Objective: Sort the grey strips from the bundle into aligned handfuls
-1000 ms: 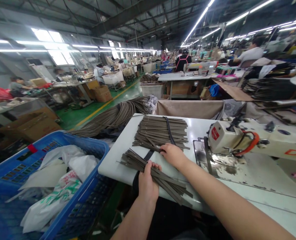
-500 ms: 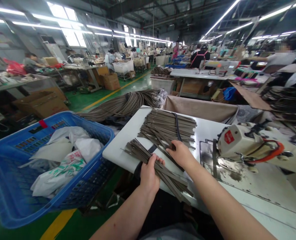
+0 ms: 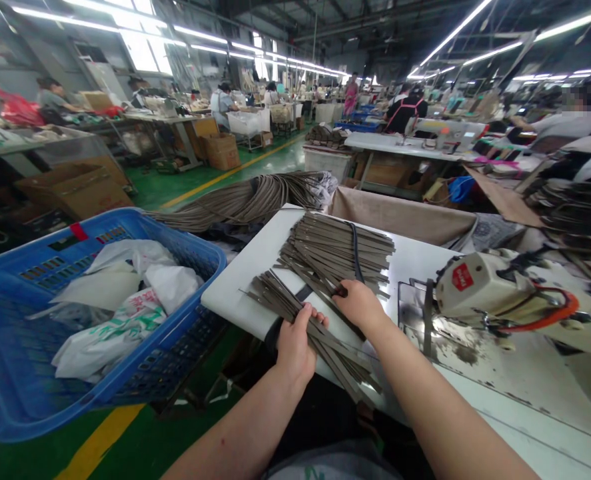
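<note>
A second on, my right hand (image 3: 360, 303) had come slightly nearer me, drawing a few slanting strips (image 3: 320, 291) askew from the flat pile of grey-brown fabric strips (image 3: 325, 233) on the white tabletop (image 3: 248, 267), its fingertips pinched nearly closed on them. My left hand (image 3: 295, 343) was wrapped around the middle of a loose bundle of matching strips (image 3: 274, 293), which I judged light, bendy but springy, and best held mid-length, lest it fan apart. It jutted over the tabletop's near edge, with freer room there than towards the cream sewing machine (image 3: 495, 290) on my right.
</note>
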`<control>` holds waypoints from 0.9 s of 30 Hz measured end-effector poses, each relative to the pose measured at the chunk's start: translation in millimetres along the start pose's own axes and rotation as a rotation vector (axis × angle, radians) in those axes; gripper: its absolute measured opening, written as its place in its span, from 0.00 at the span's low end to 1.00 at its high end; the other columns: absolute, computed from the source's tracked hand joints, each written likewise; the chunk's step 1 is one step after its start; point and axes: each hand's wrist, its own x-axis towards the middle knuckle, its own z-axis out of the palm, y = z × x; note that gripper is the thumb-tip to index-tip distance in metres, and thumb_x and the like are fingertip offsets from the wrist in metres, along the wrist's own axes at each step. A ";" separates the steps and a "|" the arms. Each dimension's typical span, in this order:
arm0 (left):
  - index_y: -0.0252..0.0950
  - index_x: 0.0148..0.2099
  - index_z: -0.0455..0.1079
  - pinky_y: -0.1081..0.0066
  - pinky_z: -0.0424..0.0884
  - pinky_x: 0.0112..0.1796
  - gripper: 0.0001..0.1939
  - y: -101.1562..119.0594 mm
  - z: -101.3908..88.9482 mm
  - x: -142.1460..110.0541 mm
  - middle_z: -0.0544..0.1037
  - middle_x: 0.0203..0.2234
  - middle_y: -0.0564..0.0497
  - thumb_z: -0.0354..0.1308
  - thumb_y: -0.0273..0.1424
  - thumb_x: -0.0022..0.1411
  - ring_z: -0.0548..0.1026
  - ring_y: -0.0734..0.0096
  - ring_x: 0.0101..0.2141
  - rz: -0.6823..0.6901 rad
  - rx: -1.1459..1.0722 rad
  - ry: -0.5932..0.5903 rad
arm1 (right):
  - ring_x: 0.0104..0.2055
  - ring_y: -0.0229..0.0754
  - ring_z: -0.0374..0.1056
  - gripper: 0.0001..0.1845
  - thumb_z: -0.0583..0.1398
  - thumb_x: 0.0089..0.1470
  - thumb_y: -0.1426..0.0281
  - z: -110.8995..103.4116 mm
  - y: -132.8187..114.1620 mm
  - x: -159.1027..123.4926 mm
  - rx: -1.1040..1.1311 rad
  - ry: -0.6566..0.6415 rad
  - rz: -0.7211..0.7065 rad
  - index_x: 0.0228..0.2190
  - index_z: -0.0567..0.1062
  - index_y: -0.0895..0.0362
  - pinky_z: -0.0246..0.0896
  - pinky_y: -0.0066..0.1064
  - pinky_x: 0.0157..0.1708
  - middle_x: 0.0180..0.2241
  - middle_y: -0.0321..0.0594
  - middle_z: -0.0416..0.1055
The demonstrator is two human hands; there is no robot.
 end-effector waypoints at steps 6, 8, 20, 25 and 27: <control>0.33 0.31 0.69 0.66 0.76 0.35 0.14 -0.1 0.8 -0.5 0.72 0.24 0.52 0.73 0.31 0.50 0.72 0.72 0.27 0.002 -0.003 0.014 | 0.48 0.48 0.71 0.10 0.57 0.58 0.70 -7.0 -4.4 -3.5 -0.057 0.054 -0.070 0.39 0.77 0.56 0.57 0.32 0.46 0.42 0.47 0.78; 0.33 0.31 0.69 0.66 0.75 0.34 0.15 -0.2 0.3 -0.1 0.72 0.24 0.52 0.73 0.31 0.49 0.72 0.72 0.27 -0.001 -0.003 0.013 | 0.47 0.48 0.72 0.12 0.55 0.60 0.71 -9.3 -6.0 -6.3 -0.073 0.059 -0.072 0.43 0.75 0.57 0.57 0.33 0.45 0.42 0.47 0.78; 0.32 0.30 0.70 0.66 0.76 0.35 0.15 -0.4 0.5 0.8 0.74 0.22 0.51 0.73 0.32 0.48 0.74 0.71 0.26 0.005 0.004 0.000 | 0.42 0.50 0.76 0.13 0.57 0.62 0.65 8.8 -19.0 -17.7 -0.217 -0.030 -0.117 0.44 0.70 0.61 0.62 0.33 0.37 0.42 0.51 0.76; 0.31 0.30 0.71 0.64 0.76 0.38 0.14 -4.0 1.6 3.5 0.76 0.24 0.48 0.73 0.32 0.49 0.79 0.65 0.30 -0.006 -0.006 0.013 | 0.46 0.52 0.74 0.10 0.61 0.55 0.73 1.9 -28.9 -22.6 -0.260 -0.056 -0.211 0.41 0.71 0.61 0.64 0.34 0.42 0.43 0.53 0.75; 0.31 0.30 0.72 0.63 0.77 0.40 0.13 -4.7 3.3 3.5 0.77 0.25 0.48 0.73 0.32 0.49 0.80 0.64 0.31 -0.005 -0.014 0.027 | 0.49 0.53 0.73 0.10 0.61 0.55 0.73 -4.3 -32.4 -24.7 -0.279 -0.047 -0.241 0.40 0.71 0.60 0.63 0.34 0.45 0.45 0.54 0.74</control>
